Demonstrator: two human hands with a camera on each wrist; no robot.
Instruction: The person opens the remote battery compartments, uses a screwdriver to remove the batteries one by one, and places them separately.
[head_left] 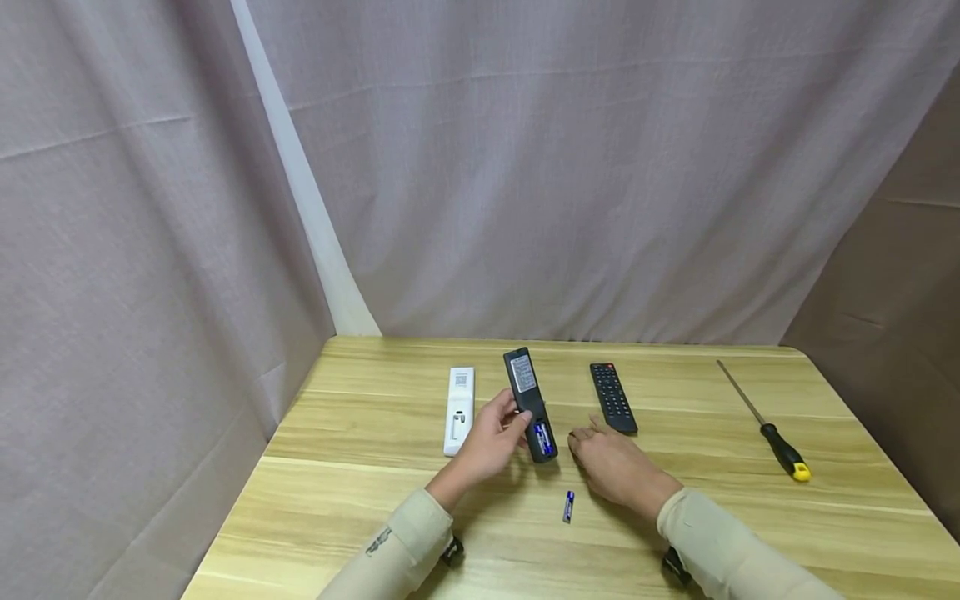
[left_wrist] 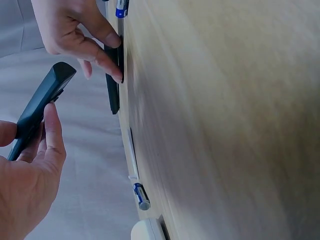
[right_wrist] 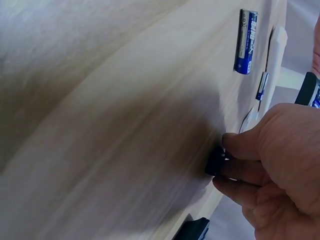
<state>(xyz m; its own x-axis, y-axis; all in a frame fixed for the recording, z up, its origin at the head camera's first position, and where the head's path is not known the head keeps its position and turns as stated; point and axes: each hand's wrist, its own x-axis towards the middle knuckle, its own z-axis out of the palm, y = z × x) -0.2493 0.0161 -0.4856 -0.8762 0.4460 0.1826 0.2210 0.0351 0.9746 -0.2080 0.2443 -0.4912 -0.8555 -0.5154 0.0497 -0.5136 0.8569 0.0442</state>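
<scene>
My left hand (head_left: 491,437) holds a black remote control (head_left: 522,379), its back turned up. The remote's battery compartment is uncovered, and blue-and-silver batteries (head_left: 543,437) lie in it. On the table to its right, my right hand (head_left: 611,462) pinches a small black battery cover (right_wrist: 215,161) between thumb and fingers, low at the tabletop. From the head view the hand hides that cover. A loose blue-and-silver battery (head_left: 568,506) lies nearer me, between the two forearms. Another battery (right_wrist: 262,86) shows farther off in the right wrist view.
Left of the held remote lies a white remote (head_left: 461,400), back up, its compartment uncovered. A second black remote (head_left: 613,396), buttons up, lies just beyond my right hand. At the far right is a screwdriver (head_left: 782,450) with a black-and-yellow handle. Curtains (head_left: 562,183) hang behind the wooden table (head_left: 337,492).
</scene>
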